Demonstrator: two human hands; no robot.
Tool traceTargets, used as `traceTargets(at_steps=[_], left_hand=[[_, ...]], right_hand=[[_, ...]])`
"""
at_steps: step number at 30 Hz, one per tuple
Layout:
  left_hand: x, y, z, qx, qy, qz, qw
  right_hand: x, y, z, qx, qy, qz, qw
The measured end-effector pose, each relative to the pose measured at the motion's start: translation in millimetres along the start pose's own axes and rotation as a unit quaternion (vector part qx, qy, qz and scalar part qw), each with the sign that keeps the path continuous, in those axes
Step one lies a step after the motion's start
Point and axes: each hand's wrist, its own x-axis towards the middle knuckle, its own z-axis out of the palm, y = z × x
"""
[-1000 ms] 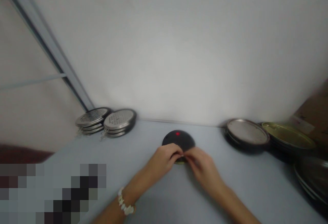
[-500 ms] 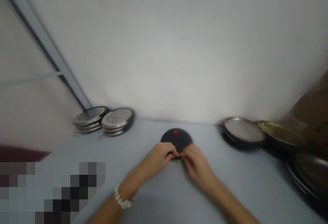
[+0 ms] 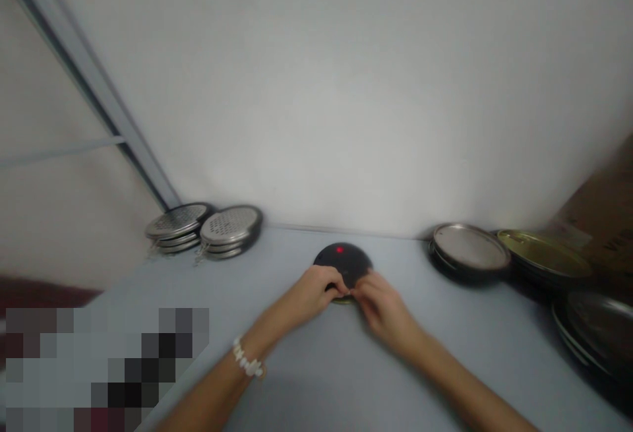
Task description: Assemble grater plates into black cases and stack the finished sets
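A pale grey table (image 3: 494, 333) meets a white wall (image 3: 316, 89) beyond the hands. Left of the grip sit two stacks of perforated metal graters (image 3: 230, 226); right of it, stacks of metal lids (image 3: 469, 248) lie beside a cardboard box (image 3: 606, 234). Just past the grip lies a dark round disc (image 3: 342, 262) with a red dot (image 3: 339, 249). The left hand (image 3: 314, 295) and right hand (image 3: 383, 310) meet at its near rim, apparently pinching it, though the blurred fingers are hard to read. The wrist with the white bracelet (image 3: 247, 359) has moved closer to the disc since the earlier frame.

White wall (image 3: 346, 89) behind grey table (image 3: 494, 333)
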Motion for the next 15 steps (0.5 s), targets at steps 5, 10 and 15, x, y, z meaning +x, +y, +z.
traceTargets(at_steps=[5,10,15], left_hand=[[4,-6,-0.7,0.038,-0.010,0.008,0.999],[6,-14,1.7,0.047,-0.003,0.038,0.998],[3,-19,6.5,0.015,-0.021,0.045,0.999]], right_hand=[[4,4,-5,0.000,-0.010,-0.018,1.000],[6,9,-10,0.008,-0.023,-0.017,1.000],[6,14,-12,0.026,-0.030,-0.007,0.999]])
